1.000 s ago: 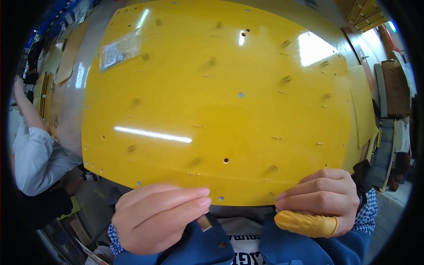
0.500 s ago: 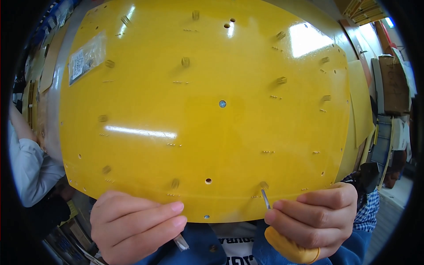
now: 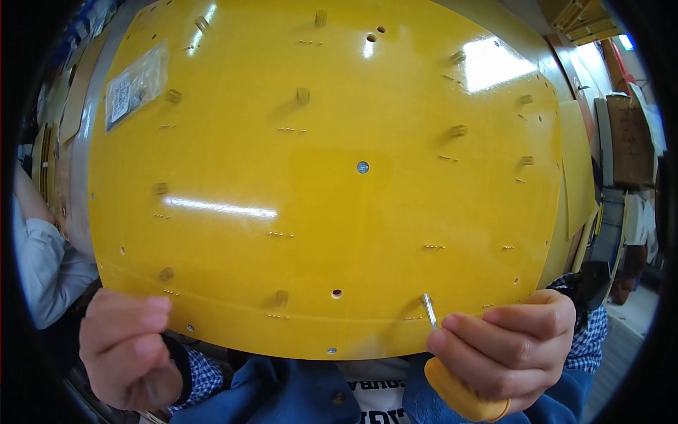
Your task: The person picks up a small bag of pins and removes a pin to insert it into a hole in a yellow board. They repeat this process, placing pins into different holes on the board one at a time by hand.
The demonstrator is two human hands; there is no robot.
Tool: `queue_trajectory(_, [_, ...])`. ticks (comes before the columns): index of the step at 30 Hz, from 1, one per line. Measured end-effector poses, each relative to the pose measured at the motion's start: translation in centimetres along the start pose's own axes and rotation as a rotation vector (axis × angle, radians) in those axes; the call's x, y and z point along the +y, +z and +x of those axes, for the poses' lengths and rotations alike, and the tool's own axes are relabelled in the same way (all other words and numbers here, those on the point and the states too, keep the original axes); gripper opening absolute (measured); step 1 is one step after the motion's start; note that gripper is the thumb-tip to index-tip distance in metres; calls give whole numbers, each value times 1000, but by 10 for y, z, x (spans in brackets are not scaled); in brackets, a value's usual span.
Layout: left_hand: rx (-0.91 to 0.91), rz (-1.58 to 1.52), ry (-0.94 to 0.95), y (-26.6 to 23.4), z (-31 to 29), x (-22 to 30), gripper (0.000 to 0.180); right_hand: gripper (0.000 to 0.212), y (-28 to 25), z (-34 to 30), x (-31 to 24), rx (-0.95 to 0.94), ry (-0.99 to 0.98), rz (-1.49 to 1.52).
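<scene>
A large yellow board (image 3: 395, 212) spreads before me, bearing short ribbed, coil-like pieces (image 3: 303, 96) and rows of tiny pins (image 3: 281, 234). Near its front edge, right of centre, my right hand (image 3: 505, 350) pinches a slim metal rod-like tool (image 3: 430, 312). The tool's far end touches the board beside a short row of pins. A yellow-orange cover (image 3: 462, 392) wraps one finger of that hand. My left hand (image 3: 127, 350) hovers by the front left corner, slightly blurred, fingers curled together. Whatever it may hold is hidden.
A clear plastic bag with a white label (image 3: 138, 88) lies on the board's far left. Round holes (image 3: 337, 294) and a screw head (image 3: 363, 167) dot the board. Another person's sleeve (image 3: 53, 268) is at left. A cardboard box (image 3: 631, 141) stands at right.
My left hand has moved left from the front edge; the small silver piece under its fingers no longer shows. My right hand stays almost in place, with more shiny metal showing at its tool's end.
</scene>
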State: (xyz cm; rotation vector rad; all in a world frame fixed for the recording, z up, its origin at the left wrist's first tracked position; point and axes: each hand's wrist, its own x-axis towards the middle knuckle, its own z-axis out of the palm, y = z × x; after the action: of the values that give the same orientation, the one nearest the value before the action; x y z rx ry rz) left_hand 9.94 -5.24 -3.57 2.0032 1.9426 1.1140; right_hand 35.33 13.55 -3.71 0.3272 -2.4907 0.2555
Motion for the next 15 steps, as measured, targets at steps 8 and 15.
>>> queue_trajectory(8, [232,144,-68,-9,-15,-24,15,5,-15,3,-8,-168,187,44])
queue_trajectory(15, [489,130,-245,-22,-36,-58,17,14,1,2,-15,89,397,345])
